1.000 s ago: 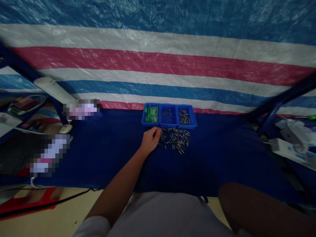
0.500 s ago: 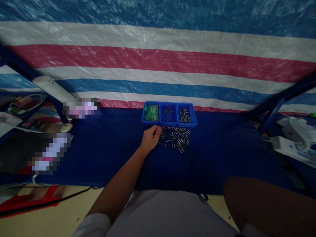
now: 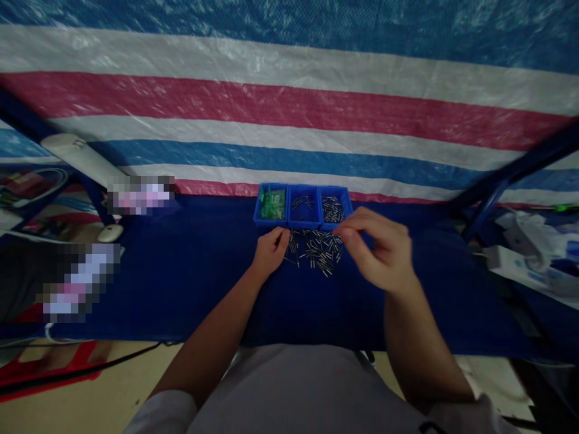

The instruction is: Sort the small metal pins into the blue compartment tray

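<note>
My left hand [image 3: 270, 250] rests on the blue tabletop at the left edge of a loose pile of thin dark metal rods [image 3: 322, 250], possibly bits. Its thumb and fingers are pinched together; anything between them is too small to make out. Raised over the right side of the pile, my right hand [image 3: 380, 248] has its thumb and index fingertip together, and whatever it may hold cannot be made out. Behind the pile stand a blue bin [image 3: 256, 211] of green packets [image 3: 273, 205], a middle bin [image 3: 305, 213] with several rods, and a right bin [image 3: 350, 206] with many rods.
A striped plastic sheet [image 3: 289, 111] hangs behind the blue tabletop [image 3: 190, 271]. At the left lie a white cylinder [image 3: 84, 160] and a computer mouse [image 3: 110, 233]. White boxes [image 3: 515, 265] stand at the right beside a blue frame post [image 3: 484, 205].
My right hand has come up from low at the right to above the pile, with its fingertips pinched. The left hand stays by the pile; the view has shifted slightly.
</note>
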Demonstrator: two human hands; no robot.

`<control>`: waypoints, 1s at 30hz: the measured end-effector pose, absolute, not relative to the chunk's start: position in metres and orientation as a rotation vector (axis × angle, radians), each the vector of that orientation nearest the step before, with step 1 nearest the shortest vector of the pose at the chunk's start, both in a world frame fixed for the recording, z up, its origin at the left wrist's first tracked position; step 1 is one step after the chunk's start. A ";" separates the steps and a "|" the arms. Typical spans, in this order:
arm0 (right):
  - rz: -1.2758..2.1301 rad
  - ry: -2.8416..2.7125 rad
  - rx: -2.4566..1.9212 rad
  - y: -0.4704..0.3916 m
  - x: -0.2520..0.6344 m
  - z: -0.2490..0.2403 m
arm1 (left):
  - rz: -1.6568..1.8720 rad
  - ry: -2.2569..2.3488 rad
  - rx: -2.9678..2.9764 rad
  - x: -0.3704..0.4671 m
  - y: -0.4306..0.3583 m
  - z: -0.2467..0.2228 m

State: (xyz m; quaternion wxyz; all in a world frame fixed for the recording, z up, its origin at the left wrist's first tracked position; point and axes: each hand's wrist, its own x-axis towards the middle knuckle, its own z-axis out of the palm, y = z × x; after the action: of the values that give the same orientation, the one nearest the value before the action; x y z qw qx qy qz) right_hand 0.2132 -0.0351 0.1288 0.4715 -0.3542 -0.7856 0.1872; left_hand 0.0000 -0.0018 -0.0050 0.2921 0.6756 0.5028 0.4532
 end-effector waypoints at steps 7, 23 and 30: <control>0.386 -2.147 -1.216 0.001 0.193 0.040 | 1.258 1.372 1.821 0.001 -0.001 -0.005; 0.230 -2.407 -1.324 -0.002 0.174 0.008 | 1.199 1.388 1.873 0.001 0.001 -0.007; 0.267 -2.391 -1.290 -0.002 0.176 0.009 | 1.191 1.411 1.885 0.001 0.000 -0.004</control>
State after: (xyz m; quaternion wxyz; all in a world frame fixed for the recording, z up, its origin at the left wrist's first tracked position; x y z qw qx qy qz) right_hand 0.1761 -0.0022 0.0093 0.2044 -0.4625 -0.8574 0.0956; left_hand 0.0011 -0.0005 -0.0041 0.2490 0.6919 0.5179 0.4371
